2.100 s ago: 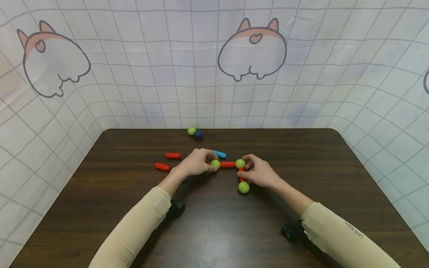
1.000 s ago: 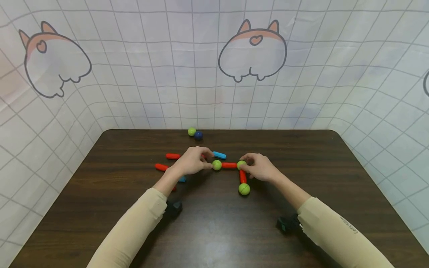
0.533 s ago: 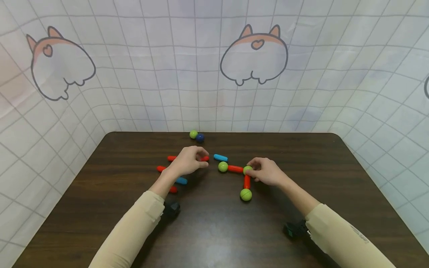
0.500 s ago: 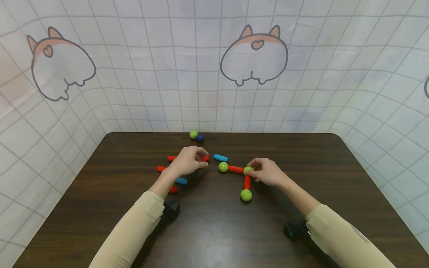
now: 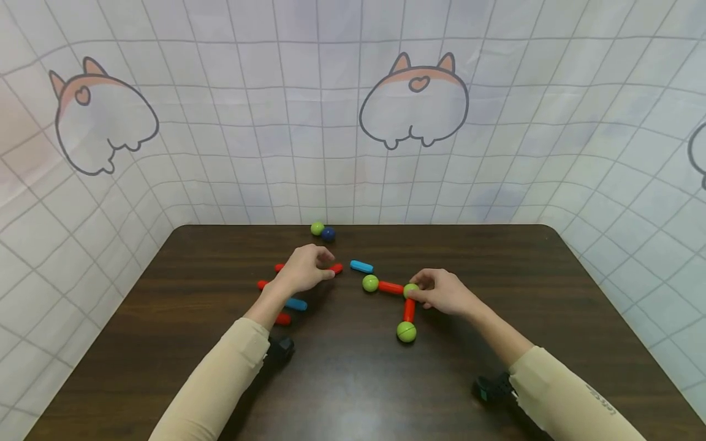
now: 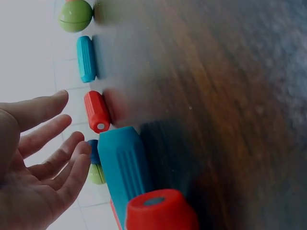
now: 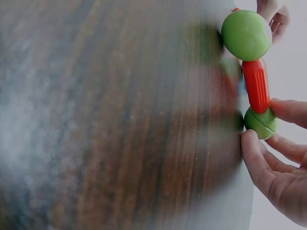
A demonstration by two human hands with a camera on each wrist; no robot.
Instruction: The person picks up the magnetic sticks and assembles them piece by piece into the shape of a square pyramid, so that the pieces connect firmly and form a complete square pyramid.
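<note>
On the dark table (image 5: 353, 383), the right hand (image 5: 448, 292) is pinching a green ball (image 5: 410, 290).
It is forming the corner between 2 red sticks (image 5: 391, 287), with 2 more green balls (image 5: 406, 332) capping their far ends; the left hand (image 5: 303, 268) is hovering, thumb and fingers apart, near a loose red stick (image 5: 336, 268).

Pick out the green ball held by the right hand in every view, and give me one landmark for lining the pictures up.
Head: right of centre, the held green ball sits where two red sticks meet, in the right hand.
Left wrist: not in it; the top-left green ball is another.
Right wrist: right side, just below mid-height, the held green ball between fingertips.
Shared landmark: the left hand, lower left in left wrist, top right in right wrist.
</note>
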